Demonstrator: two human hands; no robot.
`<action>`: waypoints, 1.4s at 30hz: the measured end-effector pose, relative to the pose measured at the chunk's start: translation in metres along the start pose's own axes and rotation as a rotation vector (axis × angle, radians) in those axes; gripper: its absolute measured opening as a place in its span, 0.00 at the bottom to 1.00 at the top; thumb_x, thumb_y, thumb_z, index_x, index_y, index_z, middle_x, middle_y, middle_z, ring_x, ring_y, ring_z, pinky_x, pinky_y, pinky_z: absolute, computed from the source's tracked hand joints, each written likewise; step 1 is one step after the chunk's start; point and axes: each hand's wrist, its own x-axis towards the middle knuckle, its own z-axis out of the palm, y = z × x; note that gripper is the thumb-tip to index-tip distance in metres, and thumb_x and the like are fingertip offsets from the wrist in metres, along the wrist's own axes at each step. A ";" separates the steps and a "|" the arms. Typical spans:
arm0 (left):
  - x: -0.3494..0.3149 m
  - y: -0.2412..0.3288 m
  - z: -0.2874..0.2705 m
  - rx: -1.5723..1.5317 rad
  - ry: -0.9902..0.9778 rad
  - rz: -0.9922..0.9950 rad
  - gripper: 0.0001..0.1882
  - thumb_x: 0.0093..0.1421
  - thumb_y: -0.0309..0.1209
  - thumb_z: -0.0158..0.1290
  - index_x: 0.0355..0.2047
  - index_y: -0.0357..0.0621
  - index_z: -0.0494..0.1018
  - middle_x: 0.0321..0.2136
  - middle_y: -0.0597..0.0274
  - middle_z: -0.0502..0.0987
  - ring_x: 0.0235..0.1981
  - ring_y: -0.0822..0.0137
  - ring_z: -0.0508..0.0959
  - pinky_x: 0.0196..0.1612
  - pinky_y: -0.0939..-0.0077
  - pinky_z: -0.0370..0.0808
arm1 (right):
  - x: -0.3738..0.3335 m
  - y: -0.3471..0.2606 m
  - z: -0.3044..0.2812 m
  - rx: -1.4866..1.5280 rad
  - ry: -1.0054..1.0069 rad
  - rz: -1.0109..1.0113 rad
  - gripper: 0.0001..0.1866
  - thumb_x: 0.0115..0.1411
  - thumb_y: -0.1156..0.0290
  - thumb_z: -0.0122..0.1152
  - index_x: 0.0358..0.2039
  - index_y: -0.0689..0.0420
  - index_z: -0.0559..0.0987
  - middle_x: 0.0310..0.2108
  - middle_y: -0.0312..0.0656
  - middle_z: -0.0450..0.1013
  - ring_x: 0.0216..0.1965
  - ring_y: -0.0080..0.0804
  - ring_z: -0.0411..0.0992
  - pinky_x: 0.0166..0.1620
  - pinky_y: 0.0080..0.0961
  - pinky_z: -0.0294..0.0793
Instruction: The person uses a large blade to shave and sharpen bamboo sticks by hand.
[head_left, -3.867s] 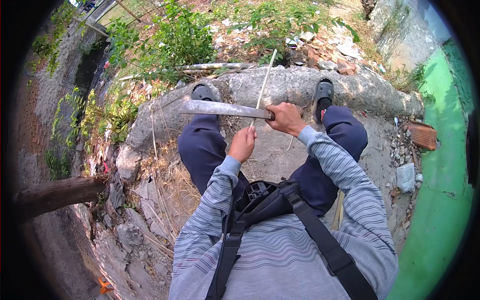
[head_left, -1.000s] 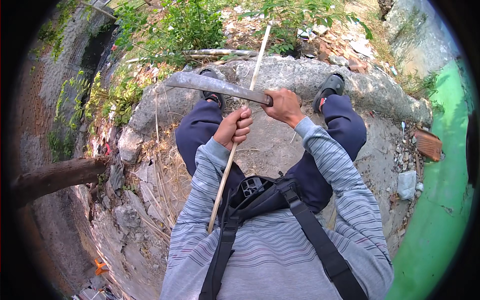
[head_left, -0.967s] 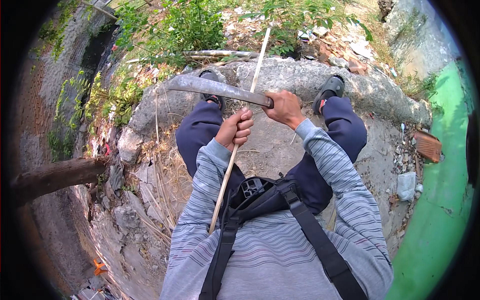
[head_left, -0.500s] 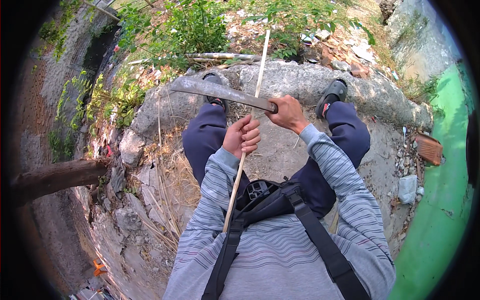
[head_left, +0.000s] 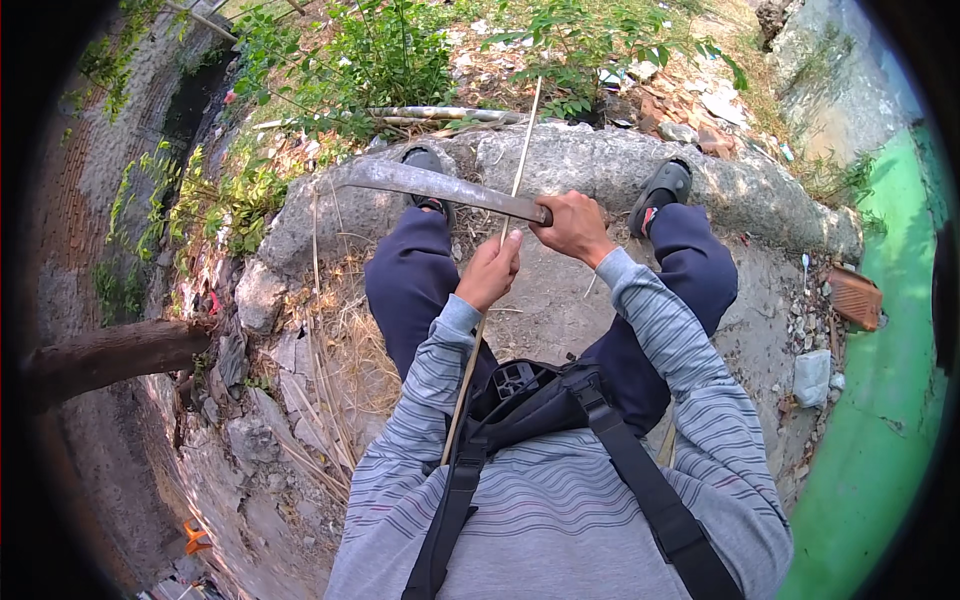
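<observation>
My right hand (head_left: 574, 228) is closed around the handle of a machete (head_left: 440, 186). Its long grey blade reaches left across the space between my knees, the broad end near my left shoe. A thin pale strip (head_left: 527, 137), like split bamboo, crosses the blade close to the handle. Around that strip my left hand (head_left: 489, 272) is closed, just below the blade, thumb up along it. The lower end of the strip runs back beside my left forearm toward my chest. Where blade and strip meet, I cannot tell how deep the contact is.
A low, rough concrete ledge (head_left: 560, 165) curves in front of my feet, with green plants (head_left: 395, 65) beyond. Thin dry strips (head_left: 318, 400) lie on the ground to the left, near a tree trunk (head_left: 120, 362). At right are an orange-brown block (head_left: 856, 297) and a green wall base (head_left: 880, 420).
My left hand has turned, so its back and thumb show rather than its curled fingers. The strip has rolled to a narrower side, and its far tip sits slightly nearer me. The machete stays almost still.
</observation>
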 end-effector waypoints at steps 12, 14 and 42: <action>0.000 -0.011 0.007 0.600 0.260 0.254 0.22 0.74 0.39 0.41 0.29 0.31 0.69 0.25 0.33 0.73 0.30 0.33 0.74 0.35 0.45 0.67 | 0.000 0.007 0.016 0.089 -0.098 0.093 0.14 0.52 0.59 0.67 0.33 0.54 0.87 0.26 0.54 0.79 0.30 0.55 0.79 0.37 0.47 0.79; -0.002 -0.009 0.007 0.625 0.239 0.222 0.23 0.74 0.39 0.40 0.31 0.30 0.70 0.27 0.31 0.74 0.33 0.31 0.75 0.37 0.43 0.67 | 0.004 0.013 0.018 0.110 -0.077 0.102 0.14 0.52 0.59 0.67 0.32 0.55 0.87 0.25 0.54 0.79 0.30 0.55 0.79 0.37 0.47 0.78; -0.020 -0.003 0.008 0.638 0.226 0.158 0.24 0.75 0.40 0.39 0.31 0.30 0.72 0.28 0.28 0.75 0.36 0.28 0.75 0.40 0.40 0.68 | 0.007 0.018 0.013 0.081 -0.109 0.043 0.13 0.52 0.61 0.67 0.33 0.56 0.86 0.27 0.52 0.80 0.31 0.55 0.78 0.36 0.44 0.76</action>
